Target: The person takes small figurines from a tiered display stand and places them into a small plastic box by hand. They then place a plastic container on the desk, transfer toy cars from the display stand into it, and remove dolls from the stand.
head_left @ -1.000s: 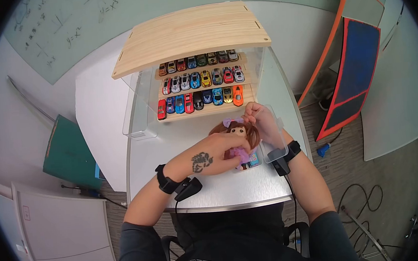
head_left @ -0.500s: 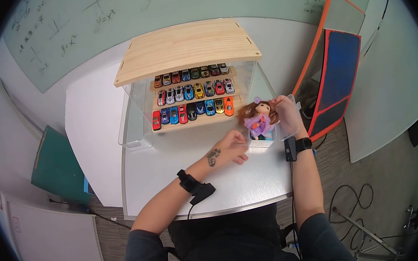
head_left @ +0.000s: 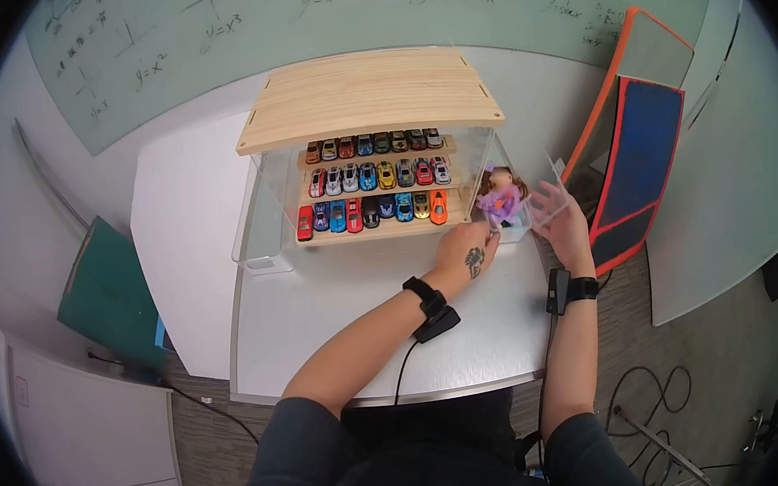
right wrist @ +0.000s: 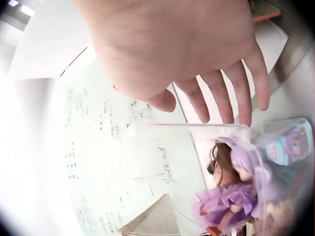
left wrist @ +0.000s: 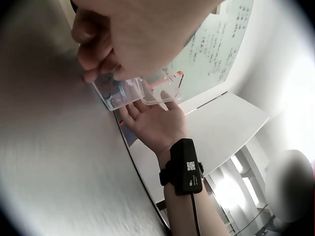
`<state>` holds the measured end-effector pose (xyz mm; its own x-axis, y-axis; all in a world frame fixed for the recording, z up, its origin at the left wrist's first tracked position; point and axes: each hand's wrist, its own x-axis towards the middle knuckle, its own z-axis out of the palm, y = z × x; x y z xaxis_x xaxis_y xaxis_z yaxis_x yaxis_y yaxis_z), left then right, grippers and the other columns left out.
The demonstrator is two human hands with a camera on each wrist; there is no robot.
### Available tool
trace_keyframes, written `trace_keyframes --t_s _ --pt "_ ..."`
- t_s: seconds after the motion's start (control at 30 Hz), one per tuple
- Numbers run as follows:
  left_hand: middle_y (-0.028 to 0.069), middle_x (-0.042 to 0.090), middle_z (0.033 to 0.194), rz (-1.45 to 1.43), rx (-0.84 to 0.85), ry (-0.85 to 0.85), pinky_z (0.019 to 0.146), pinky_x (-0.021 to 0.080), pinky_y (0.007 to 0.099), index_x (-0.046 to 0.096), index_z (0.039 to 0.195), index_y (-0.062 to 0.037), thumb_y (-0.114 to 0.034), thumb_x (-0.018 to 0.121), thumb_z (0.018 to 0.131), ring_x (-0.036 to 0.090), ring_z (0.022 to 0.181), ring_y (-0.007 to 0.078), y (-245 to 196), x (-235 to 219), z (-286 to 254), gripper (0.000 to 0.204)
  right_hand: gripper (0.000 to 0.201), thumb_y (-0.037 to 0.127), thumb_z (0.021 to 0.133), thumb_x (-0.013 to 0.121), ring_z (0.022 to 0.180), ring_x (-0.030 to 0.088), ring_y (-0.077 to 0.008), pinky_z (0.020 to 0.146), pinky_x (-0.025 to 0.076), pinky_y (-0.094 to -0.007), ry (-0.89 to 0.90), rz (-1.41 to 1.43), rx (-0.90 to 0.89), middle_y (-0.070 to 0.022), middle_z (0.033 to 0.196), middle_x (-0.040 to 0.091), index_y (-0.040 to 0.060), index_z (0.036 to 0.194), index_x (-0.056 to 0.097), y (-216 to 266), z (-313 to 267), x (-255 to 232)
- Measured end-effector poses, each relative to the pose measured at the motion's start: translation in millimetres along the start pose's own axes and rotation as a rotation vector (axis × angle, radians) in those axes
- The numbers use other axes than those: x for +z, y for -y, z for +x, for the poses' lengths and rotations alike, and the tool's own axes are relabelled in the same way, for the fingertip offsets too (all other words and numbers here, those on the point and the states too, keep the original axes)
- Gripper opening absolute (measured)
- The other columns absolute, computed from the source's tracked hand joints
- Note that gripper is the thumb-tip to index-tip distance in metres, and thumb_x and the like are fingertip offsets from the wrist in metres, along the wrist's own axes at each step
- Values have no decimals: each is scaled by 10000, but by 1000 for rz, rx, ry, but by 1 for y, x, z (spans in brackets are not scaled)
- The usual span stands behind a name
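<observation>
A doll [head_left: 501, 205] with brown hair and a purple ruffled dress sits at the clear plastic box [head_left: 517, 234], beside the display case. My left hand [head_left: 463, 252] is at the box's near left corner; its curled fingers and thumb grip the box edge. The box's clear lid [right wrist: 197, 126] stands raised at its right side. Just right of the lid is my right hand [head_left: 568, 225], palm turned toward the box, fingers spread and straight, holding nothing. Through the box wall in the right wrist view shows a light-blue printed item [right wrist: 289, 146].
A display case with a wooden top [head_left: 368, 94] and clear side panels holds several rows of toy cars [head_left: 371, 211]. A clear plastic panel [head_left: 265, 260] stands at its left. The metal table [head_left: 351, 337] ends at a front edge; an orange-framed board [head_left: 640, 164] leans at right.
The box with the doll has shifted toward the back of the table, beside the case. My left hand has moved from the doll to the box's corner, and the right hand has come off the doll.
</observation>
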<state>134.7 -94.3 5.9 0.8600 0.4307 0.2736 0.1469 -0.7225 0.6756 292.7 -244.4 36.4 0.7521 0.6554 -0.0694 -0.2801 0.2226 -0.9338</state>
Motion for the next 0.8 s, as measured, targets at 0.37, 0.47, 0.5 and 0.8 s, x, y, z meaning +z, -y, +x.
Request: trace_keyframes --t_s 0.37,0.47,0.5,0.8 --pt "153 684 758 -101 70 110 654 522 371 677 868 -14 -197 634 867 666 692 282 55 -92 -70 187 226 115 974 461 918 590 -132 782 450 -254 -557 -59 -699 -51 1014 634 19 1087 632 3 1 9" --pt "95 664 700 -158 -55 -11 595 497 308 663 842 -1 -175 643 875 631 623 168 83 -117 -90 179 169 41 928 477 693 526 -84 621 395 -208 -441 -51 -800 -6 810 599 14 956 642 0 -18 39" --pt "60 646 669 -208 -149 -95 559 476 280 651 821 6 -162 645 881 602 589 109 92 -121 -95 178 165 34 917 480 670 527 -89 602 400 -216 -256 -150 -778 -12 791 597 8 942 641 -9 -22 49" --pt "-13 564 586 -293 -131 -248 501 406 243 626 773 -8 -113 624 892 509 537 43 114 -130 -100 159 159 40 901 494 626 505 -82 568 383 -212 419 -231 -61 -11 711 568 12 889 649 -89 -28 103"
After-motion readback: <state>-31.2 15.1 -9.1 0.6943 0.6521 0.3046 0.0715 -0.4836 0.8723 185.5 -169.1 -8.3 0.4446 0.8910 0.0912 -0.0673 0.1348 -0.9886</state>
